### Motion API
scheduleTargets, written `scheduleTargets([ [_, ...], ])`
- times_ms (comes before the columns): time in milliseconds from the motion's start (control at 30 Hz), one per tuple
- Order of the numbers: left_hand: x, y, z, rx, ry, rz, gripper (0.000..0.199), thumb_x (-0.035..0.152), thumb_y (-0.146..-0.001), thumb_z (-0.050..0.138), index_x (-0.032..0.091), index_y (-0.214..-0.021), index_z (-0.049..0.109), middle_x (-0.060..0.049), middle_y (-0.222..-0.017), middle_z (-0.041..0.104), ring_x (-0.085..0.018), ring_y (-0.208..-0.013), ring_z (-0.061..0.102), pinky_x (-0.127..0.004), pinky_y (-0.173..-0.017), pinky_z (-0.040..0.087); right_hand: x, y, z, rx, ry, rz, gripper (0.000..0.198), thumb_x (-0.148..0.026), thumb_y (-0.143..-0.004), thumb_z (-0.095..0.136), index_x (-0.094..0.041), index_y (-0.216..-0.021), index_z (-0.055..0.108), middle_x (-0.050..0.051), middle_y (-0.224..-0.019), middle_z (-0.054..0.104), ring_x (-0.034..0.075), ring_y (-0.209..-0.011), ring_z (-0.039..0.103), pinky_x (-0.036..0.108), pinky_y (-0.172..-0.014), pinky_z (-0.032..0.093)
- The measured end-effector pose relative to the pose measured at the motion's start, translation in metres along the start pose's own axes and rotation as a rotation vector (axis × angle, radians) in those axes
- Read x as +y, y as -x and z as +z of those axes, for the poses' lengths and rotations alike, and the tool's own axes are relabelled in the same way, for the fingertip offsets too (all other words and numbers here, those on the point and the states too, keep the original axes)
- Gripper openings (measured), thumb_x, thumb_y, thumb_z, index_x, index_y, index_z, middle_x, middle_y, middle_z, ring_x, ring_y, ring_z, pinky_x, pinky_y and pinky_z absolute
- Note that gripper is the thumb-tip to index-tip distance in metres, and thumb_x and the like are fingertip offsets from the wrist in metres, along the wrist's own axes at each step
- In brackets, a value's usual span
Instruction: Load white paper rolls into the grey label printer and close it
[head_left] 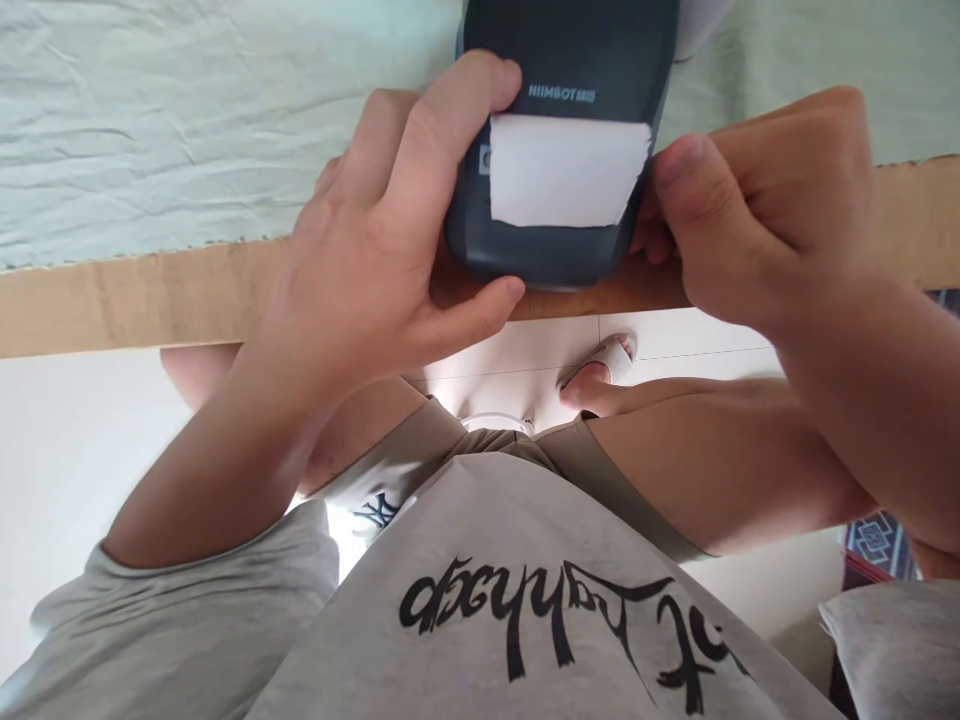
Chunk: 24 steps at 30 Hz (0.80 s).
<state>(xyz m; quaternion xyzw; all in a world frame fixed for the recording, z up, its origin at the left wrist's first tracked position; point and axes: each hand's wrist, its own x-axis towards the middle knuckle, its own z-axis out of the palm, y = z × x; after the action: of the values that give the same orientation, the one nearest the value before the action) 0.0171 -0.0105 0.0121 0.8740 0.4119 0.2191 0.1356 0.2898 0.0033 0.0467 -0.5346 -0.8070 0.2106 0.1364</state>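
A dark blue-grey label printer (585, 45) marked NIIMBOT sits at the table's near edge, its top cut off by the frame. A white paper label (568, 172) with uneven side edges lies across its face. My left hand (375, 215) is closed around the printer's left side, index fingertip on its face and thumb along its lower end. At the lower right side of the printer, my right hand (757, 200) is closed, thumb pressed near the edge and the other fingers curled in. Part of its fingertips is hidden.
A pale green wrinkled cloth (187, 120) covers the table, whose bare wooden edge (135, 300) runs across the view. Something white (697, 22) shows behind the printer. Below are my lap, a slippered foot (611, 360) and the tiled floor (675, 345). Patterned fabric (877, 540) is at right.
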Motion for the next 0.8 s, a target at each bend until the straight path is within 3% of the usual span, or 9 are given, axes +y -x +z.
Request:
scheduleTargets([
  [167,-0.015,-0.001,0.000,-0.014,-0.070,0.087,0.109,0.073,-0.083,0.054,0.018,-0.172,0.022,-0.011,-0.174,0.042,-0.046,-0.161,0.043,-0.061,-0.131,0.042,-0.003,-0.002,0.001,0.049,0.089,-0.001,0.110,-0.101,-0.091,0.000,-0.007,-0.061,0.050,0.005,-0.054,0.042,-0.006,-0.058,0.024,0.033,-0.071,0.025],
  [267,-0.025,-0.001,0.001,-0.011,-0.082,0.151,0.113,0.073,-0.081,0.055,0.019,-0.173,0.022,-0.011,-0.171,0.047,-0.046,-0.158,0.047,-0.060,-0.130,0.045,0.001,-0.004,0.004,0.062,0.095,0.009,0.110,-0.099,-0.093,0.001,-0.009,-0.065,0.057,0.004,-0.057,0.046,-0.006,-0.060,0.032,0.031,-0.076,0.035],
  [367,-0.029,-0.004,0.002,0.007,-0.069,0.100,0.110,0.074,-0.080,0.055,0.024,-0.174,0.028,-0.010,-0.154,0.057,-0.044,-0.156,0.050,-0.059,-0.130,0.045,0.002,-0.001,0.006,0.065,0.114,0.036,0.110,-0.098,-0.094,0.002,-0.011,-0.070,0.065,0.003,-0.060,0.050,-0.006,-0.064,0.040,0.027,-0.085,0.044],
  [467,-0.028,-0.006,0.003,-0.003,-0.050,0.129,0.112,0.073,-0.081,0.058,0.019,-0.174,0.028,-0.013,-0.146,0.058,-0.045,-0.154,0.050,-0.059,-0.130,0.044,-0.008,0.008,0.005,0.079,0.140,0.140,0.100,-0.087,-0.102,0.008,-0.010,-0.080,0.068,0.002,-0.071,0.055,-0.004,-0.085,0.059,0.019,-0.103,0.050],
  [533,-0.026,-0.006,0.004,-0.003,-0.066,0.156,0.107,0.070,-0.087,0.058,0.015,-0.174,0.027,-0.016,-0.146,0.057,-0.044,-0.153,0.050,-0.060,-0.129,0.045,-0.016,0.012,0.005,0.078,0.156,0.215,0.087,-0.074,-0.108,0.014,-0.010,-0.093,0.070,0.000,-0.085,0.061,-0.002,-0.102,0.064,0.014,-0.112,0.048],
  [633,-0.029,-0.005,0.008,0.002,-0.122,0.126,0.095,0.061,-0.093,0.054,0.020,-0.172,0.022,-0.015,-0.161,0.048,-0.041,-0.151,0.049,-0.059,-0.128,0.047,-0.014,0.009,0.005,0.064,0.187,0.249,0.080,-0.066,-0.111,0.015,-0.010,-0.096,0.070,0.001,-0.090,0.062,-0.003,-0.107,0.063,0.009,-0.109,0.047],
  [733,-0.040,-0.007,0.012,-0.031,-0.165,0.119,0.102,0.055,-0.088,0.062,0.025,-0.172,0.014,-0.011,-0.172,0.038,-0.041,-0.151,0.048,-0.061,-0.126,0.048,0.002,0.001,0.010,0.110,0.223,0.243,0.082,-0.074,-0.109,0.017,-0.009,-0.092,0.065,0.002,-0.092,0.064,0.000,-0.113,0.065,0.007,-0.102,0.050],
  [800,-0.044,-0.008,0.012,-0.039,-0.179,0.131,0.102,0.061,-0.089,0.057,0.027,-0.173,0.011,-0.012,-0.173,0.036,-0.043,-0.153,0.047,-0.063,-0.123,0.049,0.013,-0.003,0.013,0.132,0.125,0.283,0.084,-0.080,-0.105,0.018,-0.010,-0.096,0.064,0.001,-0.112,0.069,0.005,-0.129,0.065,0.005,-0.096,0.051],
])
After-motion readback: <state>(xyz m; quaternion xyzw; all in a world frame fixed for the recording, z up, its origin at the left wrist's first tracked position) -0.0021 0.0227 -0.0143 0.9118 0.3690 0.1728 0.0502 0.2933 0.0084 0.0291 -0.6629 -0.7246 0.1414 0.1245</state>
